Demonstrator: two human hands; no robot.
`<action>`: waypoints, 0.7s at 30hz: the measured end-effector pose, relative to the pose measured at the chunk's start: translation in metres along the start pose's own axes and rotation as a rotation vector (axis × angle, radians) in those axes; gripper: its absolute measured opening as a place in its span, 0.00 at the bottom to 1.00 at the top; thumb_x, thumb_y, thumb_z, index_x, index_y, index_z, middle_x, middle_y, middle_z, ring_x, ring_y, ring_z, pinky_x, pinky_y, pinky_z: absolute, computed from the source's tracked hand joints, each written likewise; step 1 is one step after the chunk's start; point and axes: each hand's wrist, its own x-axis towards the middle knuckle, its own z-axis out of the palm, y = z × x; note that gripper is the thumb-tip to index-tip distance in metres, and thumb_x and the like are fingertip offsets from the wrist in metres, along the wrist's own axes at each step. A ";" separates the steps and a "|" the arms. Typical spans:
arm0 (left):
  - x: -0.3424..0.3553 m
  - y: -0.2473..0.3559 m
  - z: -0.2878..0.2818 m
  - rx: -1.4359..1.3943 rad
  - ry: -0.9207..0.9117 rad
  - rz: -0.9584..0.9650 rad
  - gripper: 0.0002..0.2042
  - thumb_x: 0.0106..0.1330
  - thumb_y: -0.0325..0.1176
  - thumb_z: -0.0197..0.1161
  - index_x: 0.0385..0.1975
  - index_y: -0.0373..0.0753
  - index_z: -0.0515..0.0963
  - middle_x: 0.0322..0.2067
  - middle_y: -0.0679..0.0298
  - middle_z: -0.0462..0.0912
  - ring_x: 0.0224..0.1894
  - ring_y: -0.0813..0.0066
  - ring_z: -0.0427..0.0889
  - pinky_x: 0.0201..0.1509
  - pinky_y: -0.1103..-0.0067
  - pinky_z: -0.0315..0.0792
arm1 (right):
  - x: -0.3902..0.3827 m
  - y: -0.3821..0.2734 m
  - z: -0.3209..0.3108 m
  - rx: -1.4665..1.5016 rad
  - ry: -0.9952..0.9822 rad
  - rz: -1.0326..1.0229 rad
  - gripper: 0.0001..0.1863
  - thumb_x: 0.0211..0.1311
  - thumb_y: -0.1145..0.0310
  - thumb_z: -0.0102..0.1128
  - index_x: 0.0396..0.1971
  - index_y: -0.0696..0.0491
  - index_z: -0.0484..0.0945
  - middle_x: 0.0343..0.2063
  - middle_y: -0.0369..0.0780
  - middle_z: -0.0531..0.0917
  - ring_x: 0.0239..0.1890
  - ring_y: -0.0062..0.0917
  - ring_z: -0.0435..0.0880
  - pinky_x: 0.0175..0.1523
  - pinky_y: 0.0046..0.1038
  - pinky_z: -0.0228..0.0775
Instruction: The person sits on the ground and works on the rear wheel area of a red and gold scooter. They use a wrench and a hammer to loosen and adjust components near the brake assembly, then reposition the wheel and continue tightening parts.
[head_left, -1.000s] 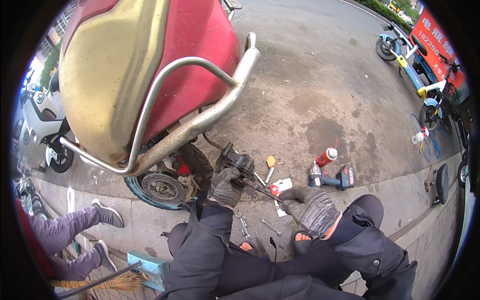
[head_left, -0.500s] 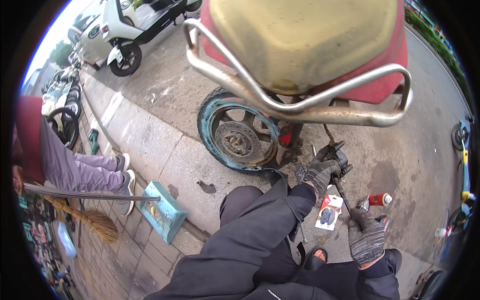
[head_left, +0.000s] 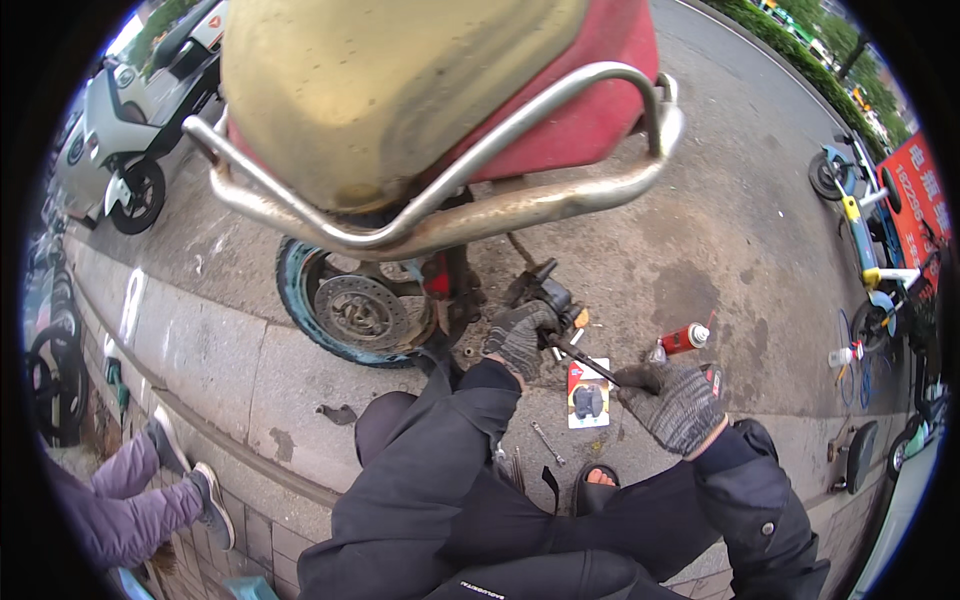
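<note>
My gloved left hand grips a black brake caliper below the steel tail bar of a red-and-gold scooter. My gloved right hand is closed on a long dark rod that reaches up to the caliper. A wheel with a brake disc is left of my hands. A blister card with brake pads lies between them on the pavement. A red spray can lies just beyond my right hand, with a power tool mostly hidden behind it. A wrench lies nearer me.
Another person's legs are at the lower left. A white scooter stands at the upper left. At the right are a blue-and-yellow bike, a red sign and a spray bottle. A kerb crosses below.
The view swung left half a second ago and has come partly back right. The caliper and rod remain in my hands. The spray can, upright one second ago, now lies on its side.
</note>
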 end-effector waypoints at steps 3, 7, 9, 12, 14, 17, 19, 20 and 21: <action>0.002 0.004 -0.007 -0.134 0.097 -0.081 0.04 0.46 0.18 0.52 0.20 0.28 0.75 0.26 0.57 0.79 0.37 0.60 0.82 0.41 0.63 0.82 | 0.003 -0.009 -0.004 -0.056 -0.024 -0.019 0.17 0.59 0.62 0.58 0.46 0.55 0.81 0.38 0.49 0.84 0.40 0.39 0.85 0.46 0.34 0.75; 0.013 0.001 -0.031 -0.086 -0.054 0.023 0.21 0.42 0.16 0.51 0.41 0.25 0.74 0.34 0.50 0.80 0.41 0.53 0.83 0.40 0.64 0.82 | -0.002 -0.011 0.021 -0.059 0.011 0.006 0.16 0.59 0.62 0.58 0.44 0.54 0.82 0.37 0.49 0.84 0.40 0.40 0.84 0.47 0.35 0.75; 0.018 0.000 -0.042 -0.013 -0.083 0.025 0.30 0.41 0.16 0.51 0.54 0.26 0.69 0.40 0.46 0.79 0.43 0.50 0.83 0.41 0.65 0.82 | 0.000 -0.007 0.025 -0.033 0.024 0.003 0.15 0.59 0.64 0.60 0.43 0.55 0.83 0.34 0.47 0.85 0.38 0.36 0.85 0.45 0.31 0.75; 0.019 0.000 -0.042 0.064 -0.044 0.021 0.31 0.41 0.18 0.50 0.55 0.27 0.69 0.42 0.45 0.78 0.43 0.49 0.82 0.40 0.64 0.82 | 0.012 -0.001 0.008 -0.038 -0.047 -0.008 0.15 0.58 0.65 0.62 0.42 0.57 0.83 0.32 0.47 0.86 0.36 0.34 0.86 0.44 0.29 0.76; 0.012 0.004 -0.035 -0.009 -0.048 -0.025 0.30 0.41 0.19 0.50 0.52 0.28 0.70 0.42 0.45 0.78 0.41 0.49 0.82 0.40 0.62 0.81 | 0.022 -0.002 -0.012 -0.045 -0.148 -0.007 0.15 0.57 0.66 0.61 0.43 0.57 0.82 0.33 0.48 0.86 0.36 0.33 0.86 0.44 0.29 0.76; -0.006 0.021 -0.026 -0.507 -0.346 -0.274 0.27 0.37 0.27 0.52 0.45 0.29 0.72 0.40 0.44 0.78 0.36 0.50 0.80 0.40 0.58 0.78 | 0.048 -0.002 -0.043 -0.106 -0.020 0.039 0.13 0.57 0.68 0.58 0.38 0.60 0.82 0.31 0.48 0.85 0.35 0.36 0.86 0.42 0.32 0.77; -0.017 0.027 -0.021 -0.377 -0.233 -0.205 0.28 0.36 0.29 0.53 0.45 0.29 0.71 0.40 0.44 0.78 0.35 0.51 0.78 0.39 0.60 0.76 | 0.054 -0.002 -0.048 -0.183 0.058 0.053 0.13 0.57 0.68 0.58 0.36 0.61 0.81 0.30 0.48 0.85 0.34 0.36 0.86 0.40 0.32 0.77; -0.018 0.030 -0.018 -0.355 -0.266 -0.132 0.29 0.35 0.30 0.54 0.45 0.29 0.71 0.40 0.43 0.78 0.35 0.52 0.78 0.39 0.61 0.76 | 0.052 -0.001 -0.047 -0.270 0.105 0.000 0.13 0.57 0.68 0.57 0.35 0.62 0.81 0.29 0.48 0.85 0.34 0.34 0.86 0.39 0.32 0.77; -0.019 0.032 -0.018 -0.270 -0.244 -0.132 0.29 0.36 0.30 0.54 0.46 0.30 0.71 0.41 0.42 0.77 0.38 0.50 0.78 0.41 0.60 0.75 | 0.050 0.001 -0.044 -0.360 0.137 -0.039 0.12 0.57 0.68 0.57 0.34 0.63 0.81 0.29 0.48 0.85 0.33 0.33 0.86 0.39 0.32 0.77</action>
